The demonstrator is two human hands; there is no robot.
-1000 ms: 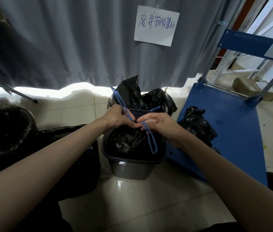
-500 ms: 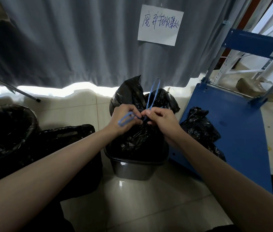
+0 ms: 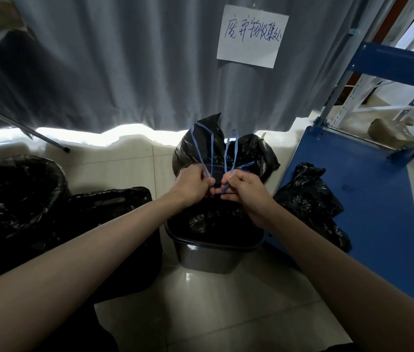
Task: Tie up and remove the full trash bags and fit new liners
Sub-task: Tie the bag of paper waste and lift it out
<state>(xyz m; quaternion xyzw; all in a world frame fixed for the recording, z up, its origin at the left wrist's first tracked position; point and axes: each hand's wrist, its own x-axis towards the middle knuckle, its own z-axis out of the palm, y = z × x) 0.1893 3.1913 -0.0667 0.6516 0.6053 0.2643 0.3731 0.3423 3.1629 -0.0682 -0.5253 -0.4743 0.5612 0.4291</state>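
Observation:
A small grey bin [image 3: 208,257] stands on the tiled floor at centre, with a full black trash bag [image 3: 213,219] in it. Two blue drawstring loops [image 3: 231,153] rise from the bag's gathered mouth. My left hand [image 3: 193,184] pinches the left loop and my right hand [image 3: 244,186] pinches the right loop, both just above the bag, fingertips nearly touching. The knot itself is hidden between my fingers.
Tied black bags [image 3: 249,153] sit behind the bin against a grey curtain [image 3: 124,59]. A large black-lined bin [image 3: 15,194] and a flat black bag [image 3: 114,207] stand at left. At right, a blue cart [image 3: 368,199] carries another black bag [image 3: 310,199].
Both loops now stand up above my hands; a second ago the right loop hung down over the bin. My hands have drawn close together over the bag's mouth.

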